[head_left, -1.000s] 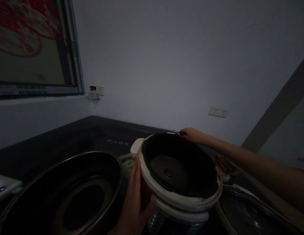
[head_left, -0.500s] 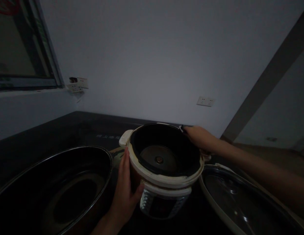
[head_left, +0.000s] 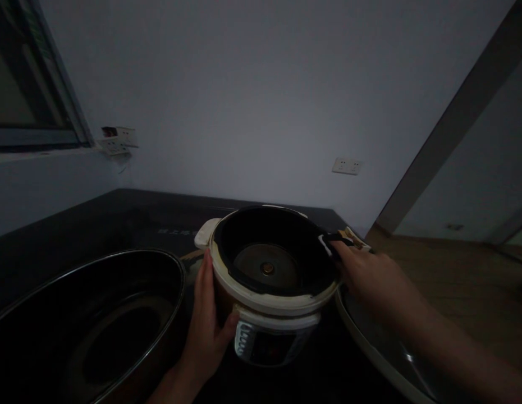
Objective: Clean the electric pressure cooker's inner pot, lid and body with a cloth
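An electric pressure cooker (head_left: 271, 306) without its lid stands in front of me, its dark inside and the small round disc at the bottom showing. My left hand (head_left: 208, 322) is braced around the cooker's left side, thumb at the front by the control panel and fingers below the left handle. At the right rim, my right hand (head_left: 356, 266) is closed on a dark cloth (head_left: 327, 244) with a white edge, pressed against the rim. The fingertips of that hand are partly hidden inside the edge.
A wide dark pan (head_left: 130, 325) stands close on the left. To the right, partly under my right forearm, lies a glass lid (head_left: 383, 342) with a pale rim. The black countertop (head_left: 160, 210) meets the wall, which carries a socket (head_left: 346, 166).
My right hand has moved along the cooker's rim with the cloth, from the back right round to the right side. My left hand keeps its place on the cooker. The view has shifted slightly.
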Action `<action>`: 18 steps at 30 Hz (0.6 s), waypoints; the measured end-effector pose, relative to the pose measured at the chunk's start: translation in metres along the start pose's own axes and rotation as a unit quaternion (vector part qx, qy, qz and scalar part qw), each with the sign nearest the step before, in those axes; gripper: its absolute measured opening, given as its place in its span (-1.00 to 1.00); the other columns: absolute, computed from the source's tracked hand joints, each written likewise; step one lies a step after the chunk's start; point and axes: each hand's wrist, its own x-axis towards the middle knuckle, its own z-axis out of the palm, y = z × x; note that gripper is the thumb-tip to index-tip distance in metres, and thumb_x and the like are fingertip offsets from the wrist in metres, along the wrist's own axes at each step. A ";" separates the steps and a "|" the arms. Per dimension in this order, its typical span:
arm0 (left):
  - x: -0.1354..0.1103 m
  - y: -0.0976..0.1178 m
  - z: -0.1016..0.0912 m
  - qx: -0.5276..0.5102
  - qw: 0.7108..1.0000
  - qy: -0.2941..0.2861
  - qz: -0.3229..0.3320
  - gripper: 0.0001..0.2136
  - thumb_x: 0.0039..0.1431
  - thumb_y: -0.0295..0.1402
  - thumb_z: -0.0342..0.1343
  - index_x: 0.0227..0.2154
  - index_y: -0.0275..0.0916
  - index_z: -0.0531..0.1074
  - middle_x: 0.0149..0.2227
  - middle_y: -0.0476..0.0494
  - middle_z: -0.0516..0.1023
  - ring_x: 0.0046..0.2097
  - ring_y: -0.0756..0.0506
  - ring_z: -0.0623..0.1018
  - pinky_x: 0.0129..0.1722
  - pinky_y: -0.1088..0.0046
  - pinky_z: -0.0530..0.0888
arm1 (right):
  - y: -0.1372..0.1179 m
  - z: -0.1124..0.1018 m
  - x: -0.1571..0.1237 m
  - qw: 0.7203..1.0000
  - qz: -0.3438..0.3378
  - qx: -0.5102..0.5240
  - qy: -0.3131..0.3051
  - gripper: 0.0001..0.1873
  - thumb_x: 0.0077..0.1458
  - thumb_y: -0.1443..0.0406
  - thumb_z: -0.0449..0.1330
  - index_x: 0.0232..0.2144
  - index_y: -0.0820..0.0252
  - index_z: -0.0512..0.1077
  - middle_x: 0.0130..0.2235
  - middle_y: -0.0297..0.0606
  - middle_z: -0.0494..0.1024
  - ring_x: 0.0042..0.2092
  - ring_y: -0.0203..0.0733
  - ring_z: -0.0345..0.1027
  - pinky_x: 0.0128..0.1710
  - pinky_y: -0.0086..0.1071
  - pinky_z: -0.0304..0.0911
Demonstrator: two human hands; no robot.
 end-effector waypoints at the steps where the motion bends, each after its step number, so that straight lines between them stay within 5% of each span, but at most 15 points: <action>1: 0.000 0.000 0.000 0.002 1.000 0.000 0.003 -0.27 0.25 0.03 -0.11 0.35 -0.09 -0.28 0.41 -0.20 -0.20 0.39 -0.30 -0.10 0.31 0.00 -0.06 | 0.001 0.002 -0.005 1.000 -0.005 0.012 0.006 -0.58 0.16 0.45 -0.03 0.04 0.14 0.34 -0.11 0.00 0.59 -0.23 0.09 0.55 -0.34 -0.15 0.42; 5: -0.001 0.000 -0.001 0.006 1.000 0.001 0.011 -0.28 0.26 0.01 -0.10 0.35 -0.07 -0.27 0.41 -0.18 -0.21 0.39 -0.29 -0.11 0.31 0.00 -0.05 | 0.006 0.018 -0.002 0.993 -0.040 0.089 0.071 -0.59 0.17 0.39 0.01 0.06 0.13 0.37 0.05 -0.02 0.51 0.03 0.09 0.45 -0.09 -0.08 0.42; 9: 0.000 -0.001 -0.002 0.011 1.000 0.000 0.017 -0.29 0.27 0.00 -0.10 0.35 -0.07 -0.28 0.42 -0.17 -0.21 0.39 -0.28 -0.12 0.31 0.01 -0.08 | 0.012 0.038 0.027 0.966 -0.109 0.200 0.121 -0.59 0.21 0.37 -0.02 0.08 0.19 0.38 0.14 -0.08 0.43 0.27 -0.03 0.12 0.23 -0.04 0.14; 14: 0.001 -0.001 -0.001 0.005 1.000 0.000 0.019 -0.28 0.27 0.01 -0.11 0.35 -0.09 -0.27 0.42 -0.16 -0.22 0.39 -0.26 -0.13 0.32 0.04 -0.09 | 0.012 0.045 0.061 0.964 -0.059 0.239 0.099 -0.58 0.20 0.40 0.00 0.08 0.31 0.39 0.29 0.07 0.16 0.34 0.10 -0.11 0.27 0.04 -0.01; 18: 0.001 -0.001 -0.001 0.009 1.000 0.001 0.025 -0.27 0.26 0.03 -0.12 0.36 -0.11 -0.27 0.42 -0.17 -0.21 0.39 -0.25 -0.12 0.32 0.05 -0.10 | 0.012 0.041 0.063 0.967 -0.051 0.231 0.098 -0.60 0.21 0.40 -0.03 0.03 0.26 0.44 0.28 0.06 0.20 0.31 0.10 -0.01 0.25 0.04 0.04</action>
